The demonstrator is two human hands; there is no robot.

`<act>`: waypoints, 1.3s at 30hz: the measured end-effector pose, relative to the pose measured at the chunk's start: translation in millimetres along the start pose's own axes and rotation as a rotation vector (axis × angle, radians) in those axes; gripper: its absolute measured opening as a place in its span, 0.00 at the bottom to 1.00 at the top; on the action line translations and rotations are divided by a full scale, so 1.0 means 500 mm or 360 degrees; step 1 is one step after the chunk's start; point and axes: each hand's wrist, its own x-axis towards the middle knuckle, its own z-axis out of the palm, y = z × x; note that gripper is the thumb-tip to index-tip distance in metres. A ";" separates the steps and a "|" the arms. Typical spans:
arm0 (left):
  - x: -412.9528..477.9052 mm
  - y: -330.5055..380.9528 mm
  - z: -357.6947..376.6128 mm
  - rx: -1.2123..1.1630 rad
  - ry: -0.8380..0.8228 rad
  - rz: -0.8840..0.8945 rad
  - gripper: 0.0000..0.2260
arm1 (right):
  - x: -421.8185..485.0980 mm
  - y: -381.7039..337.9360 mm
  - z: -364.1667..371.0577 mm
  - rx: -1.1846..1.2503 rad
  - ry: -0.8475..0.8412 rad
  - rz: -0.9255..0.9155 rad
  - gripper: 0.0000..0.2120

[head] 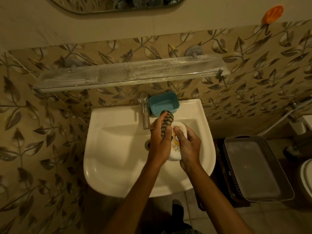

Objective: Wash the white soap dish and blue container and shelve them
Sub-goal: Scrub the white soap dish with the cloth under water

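Over the white sink (118, 149), my right hand (188, 146) grips the white soap dish (175, 156), thumb on its patterned inner face. My left hand (159, 141) holds a striped grey scrubbing cloth (167, 120) pressed against the dish. The blue container (163, 103) stands upright on the sink's back ledge, just right of the chrome tap (145, 112). Its inside looks bare. The glass shelf (128, 73) runs along the wall above the sink, stained white.
A grey plastic basket with a lid (255, 168) stands to the right of the sink. An orange soap holder (272, 13) hangs on the wall at upper right. A toilet edge (306, 176) shows at far right, a mirror (118, 4) at top.
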 end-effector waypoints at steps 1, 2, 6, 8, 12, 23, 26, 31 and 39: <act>-0.021 -0.006 0.007 0.0001 0.0006 0.0035 0.19 | 0.005 -0.001 0.002 0.0031 0.0086 -0.0002 0.12; -0.047 -0.014 0.016 0.0021 0.0020 0.0076 0.19 | 0.011 -0.002 0.003 0.0047 0.0168 -0.0009 0.10; -0.123 -0.043 0.035 0.0054 0.0124 0.0151 0.22 | 0.016 0.002 0.002 0.0006 0.0277 -0.0061 0.10; -0.121 -0.042 0.030 0.0025 0.0168 0.0134 0.22 | 0.007 0.008 -0.001 -0.0056 0.0177 -0.0057 0.10; -0.068 -0.016 0.007 0.0091 0.0184 0.0062 0.22 | -0.005 0.002 -0.013 -0.0147 -0.0230 -0.0120 0.09; -0.045 -0.030 -0.036 -0.0536 0.0199 -0.0193 0.23 | 0.023 -0.039 -0.026 -0.0315 -0.0267 0.0127 0.15; -0.038 -0.031 -0.039 -0.0833 0.0535 -0.0324 0.23 | 0.009 -0.026 -0.014 0.0052 -0.0090 0.0525 0.14; -0.053 -0.029 -0.038 -0.0772 0.0816 -0.0172 0.22 | -0.047 0.003 0.020 0.0524 -0.0101 0.0621 0.23; -0.080 -0.037 -0.087 -0.0239 0.0307 -0.0154 0.16 | -0.020 -0.020 -0.017 -0.0227 -0.0453 -0.0162 0.04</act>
